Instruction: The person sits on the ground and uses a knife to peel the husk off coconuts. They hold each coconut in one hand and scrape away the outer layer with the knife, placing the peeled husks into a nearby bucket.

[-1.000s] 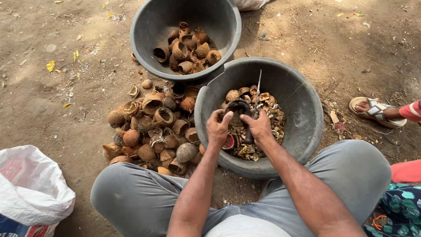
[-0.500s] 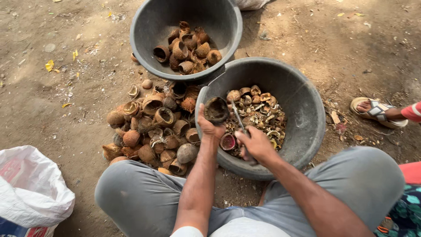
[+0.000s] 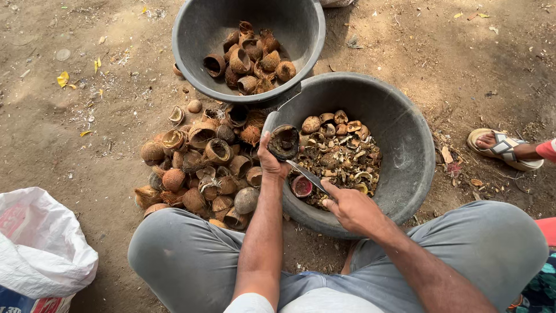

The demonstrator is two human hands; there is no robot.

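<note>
From the head camera, two dark grey plastic tubs stand on bare earth. The far tub (image 3: 191, 35) holds a small heap of emptied brown coconut shell halves (image 3: 250, 58) gathered toward its near side. The near tub (image 3: 405, 145) holds pale scraps and bits of shell (image 3: 341, 153), with one reddish cup-shaped piece (image 3: 302, 186) at the near edge of that litter. The left hand (image 3: 271, 159) grasps a coconut half (image 3: 284, 141) over the near tub's rim, its hollow facing up. The right hand (image 3: 350, 207) is clenched on the handle of a knife (image 3: 307, 175), whose blade points toward that half. A pile of shells (image 3: 202, 162) lies on the ground just left of the near tub. A white plastic sack (image 3: 40, 249) is cut off at the lower left. At the right edge, another person's sandalled foot (image 3: 501, 145) is partly out of view.
</note>
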